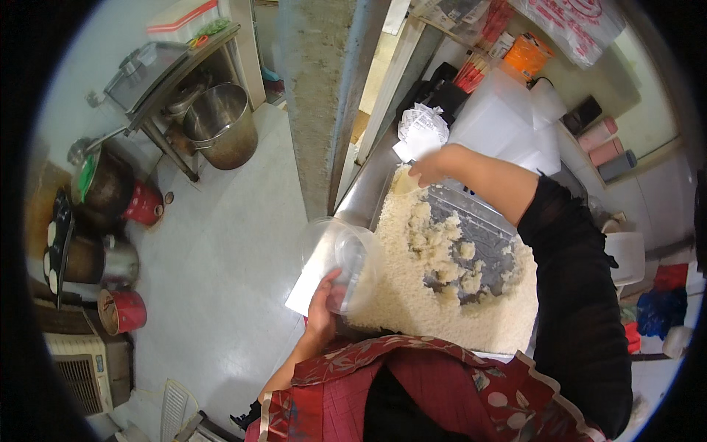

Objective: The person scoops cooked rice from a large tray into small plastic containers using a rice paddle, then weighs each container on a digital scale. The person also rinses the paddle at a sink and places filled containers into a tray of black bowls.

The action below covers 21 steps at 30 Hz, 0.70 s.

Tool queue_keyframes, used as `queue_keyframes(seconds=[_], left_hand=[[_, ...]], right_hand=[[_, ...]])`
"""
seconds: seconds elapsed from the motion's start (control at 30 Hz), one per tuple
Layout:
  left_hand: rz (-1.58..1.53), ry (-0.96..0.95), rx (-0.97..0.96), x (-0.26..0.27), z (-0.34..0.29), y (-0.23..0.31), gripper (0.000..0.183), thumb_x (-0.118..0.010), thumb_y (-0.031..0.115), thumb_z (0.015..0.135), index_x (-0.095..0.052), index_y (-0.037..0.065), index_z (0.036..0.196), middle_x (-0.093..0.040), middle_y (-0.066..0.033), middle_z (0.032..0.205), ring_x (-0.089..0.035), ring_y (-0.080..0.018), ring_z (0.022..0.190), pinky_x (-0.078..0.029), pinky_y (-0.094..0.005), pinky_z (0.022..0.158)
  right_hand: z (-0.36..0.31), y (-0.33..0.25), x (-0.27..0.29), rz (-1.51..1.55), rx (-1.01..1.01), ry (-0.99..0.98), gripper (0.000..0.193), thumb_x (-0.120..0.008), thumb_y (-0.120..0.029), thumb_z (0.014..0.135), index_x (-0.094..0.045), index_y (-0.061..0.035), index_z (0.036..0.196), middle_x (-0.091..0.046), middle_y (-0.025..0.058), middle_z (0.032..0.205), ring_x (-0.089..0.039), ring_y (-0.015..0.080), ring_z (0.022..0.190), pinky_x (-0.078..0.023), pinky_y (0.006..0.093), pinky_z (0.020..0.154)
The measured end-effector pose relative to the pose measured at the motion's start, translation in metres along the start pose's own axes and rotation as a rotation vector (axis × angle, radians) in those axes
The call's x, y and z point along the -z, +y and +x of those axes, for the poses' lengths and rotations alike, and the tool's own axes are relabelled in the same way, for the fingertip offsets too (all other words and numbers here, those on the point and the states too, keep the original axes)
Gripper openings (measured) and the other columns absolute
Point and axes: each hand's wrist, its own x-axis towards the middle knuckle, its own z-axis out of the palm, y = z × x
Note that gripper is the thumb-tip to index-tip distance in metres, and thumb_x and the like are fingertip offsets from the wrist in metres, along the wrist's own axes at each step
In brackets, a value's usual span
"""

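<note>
A wide metal tray holds white, crumbly, grain-like food, heaped along the near and left sides. Its dark bottom shows in the middle, among loose clumps. My left hand grips a clear round plastic tub at the tray's left edge; the tub looks empty. Over the tray's far left corner, my right hand is closed at the edge of a pale yellowish, scraper-like piece that sits against the food. The fingertips are partly hidden and slightly blurred.
Crumpled printed paper and stacked translucent containers stand behind the tray. A grey post rises beyond the counter. Left on the floor are a large steel pot, red cans and a metal rack table.
</note>
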Motion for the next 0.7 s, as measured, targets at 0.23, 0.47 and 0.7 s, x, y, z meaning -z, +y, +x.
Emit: queue_keyframes(seconds=[0.23,0.47,0.7], left_hand=[[0.034,-0.058,0.054,0.002,0.012,0.003,0.046,-0.038,0.029,0.089,-0.044,0.005,0.127,-0.06,-0.0096,0.092,-0.057,-0.0207,0.086,-0.043,-0.033,0.081],[0.037,-0.018,0.038,0.004,0.027,-0.004,0.044,-0.039,0.028,0.088,-0.048,0.006,0.124,-0.061,-0.0085,0.097,-0.057,-0.0195,0.092,-0.043,-0.0329,0.085],[0.089,-0.006,0.084,-0.011,0.028,-0.005,0.044,-0.038,0.031,0.088,-0.048,0.007,0.124,-0.055,-0.0117,0.115,-0.052,-0.0241,0.105,-0.04,-0.0351,0.091]], right_hand=[[0.019,0.049,-0.125,0.466,-0.004,0.197,0.05,-0.046,-0.033,0.089,-0.035,-0.0196,0.136,-0.051,0.0162,0.123,-0.054,0.0322,0.106,-0.043,0.0394,0.088],[-0.035,0.007,-0.23,0.691,-0.133,0.524,0.051,-0.042,-0.033,0.092,-0.028,-0.0187,0.139,-0.058,0.0236,0.107,-0.059,0.0384,0.089,-0.046,0.0445,0.076],[-0.082,-0.035,-0.295,0.794,-0.266,0.493,0.055,-0.039,-0.032,0.093,-0.015,-0.0246,0.142,-0.061,0.0265,0.084,-0.059,0.043,0.079,-0.045,0.0485,0.071]])
